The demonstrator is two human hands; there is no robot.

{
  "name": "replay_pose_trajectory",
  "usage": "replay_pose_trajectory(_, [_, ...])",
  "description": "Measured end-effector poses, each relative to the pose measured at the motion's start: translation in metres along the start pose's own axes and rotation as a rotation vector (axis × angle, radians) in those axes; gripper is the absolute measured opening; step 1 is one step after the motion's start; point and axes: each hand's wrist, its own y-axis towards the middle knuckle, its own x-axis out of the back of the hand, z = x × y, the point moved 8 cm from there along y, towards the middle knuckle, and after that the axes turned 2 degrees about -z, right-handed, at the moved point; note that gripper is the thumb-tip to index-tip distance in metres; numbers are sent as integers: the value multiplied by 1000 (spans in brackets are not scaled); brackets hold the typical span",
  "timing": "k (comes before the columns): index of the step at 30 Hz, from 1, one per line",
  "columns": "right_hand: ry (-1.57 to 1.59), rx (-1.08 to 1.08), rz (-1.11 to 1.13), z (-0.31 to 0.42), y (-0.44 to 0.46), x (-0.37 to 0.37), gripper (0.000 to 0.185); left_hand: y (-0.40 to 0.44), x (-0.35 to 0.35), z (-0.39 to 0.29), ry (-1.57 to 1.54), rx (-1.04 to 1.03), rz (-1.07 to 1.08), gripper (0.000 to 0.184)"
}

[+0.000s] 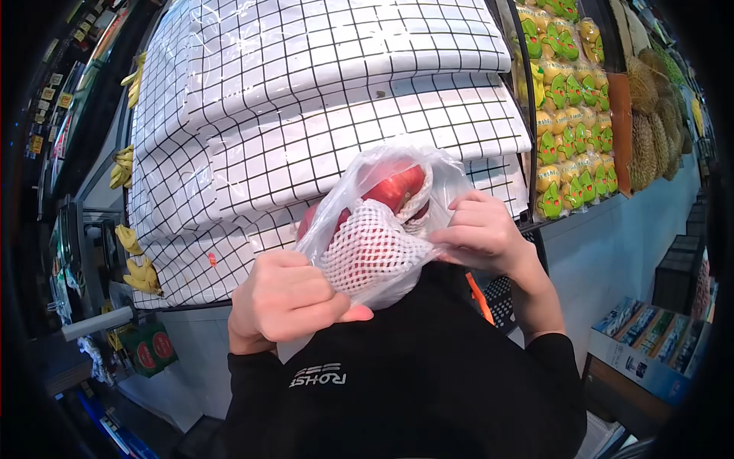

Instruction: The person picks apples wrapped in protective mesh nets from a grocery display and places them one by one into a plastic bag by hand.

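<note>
A clear plastic bag (451,172) hangs open between my two hands, close to my chest. Inside it lie several red apples (394,186), at least one wrapped in a white foam net (371,249). My left hand (294,298) grips the bag's left edge, its fingers curled and the thumb pointing right. On the other side my right hand (482,233) pinches the bag's right edge with bent fingers. The lower part of the bag is partly hidden by my left hand.
A stepped display under white checked cloth (344,130) stands in front of me. Bananas (141,275) hang along its left side. Packed yellow fruit (569,122) fills a rack at the right, beside brown spiky fruit (650,138). A box of packets (650,344) sits lower right.
</note>
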Motion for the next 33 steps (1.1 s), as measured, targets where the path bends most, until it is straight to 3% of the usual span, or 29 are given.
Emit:
replay_pose_trajectory(2, [71,16,-32,1,-1,2,16,-1,0,2,-15,20,6,27])
replay_pose_trajectory(4, [147,-17,-85,-4,-3,5,16,-2,-2,2,-33,35,15,26])
replay_pose_trajectory(10, [314,-47,-238,-4,6,10,15,-4,16,1,-32,53,-250,23])
replay_pose_trajectory(12, [376,-1,-324,4,10,17,16,-9,32,-15,-10,-222,-452,25])
replay_pose_trajectory(15, [481,13,-367,14,21,24,15,0,49,-35,10,-302,-411,30])
replay_pose_trajectory(19, [565,-26,-475,10,32,25,16,-9,65,-19,158,-344,-661,24])
replay_pose_trajectory(20, [567,-14,-493,9,35,25,17,-3,66,-20,282,-201,-680,21])
replay_pose_trajectory(24, [520,-42,-553,-7,48,20,17,-10,76,10,257,-111,-825,17])
replay_pose_trajectory(33, [503,-151,-650,-56,54,4,13,29,59,41,373,-7,-729,26])
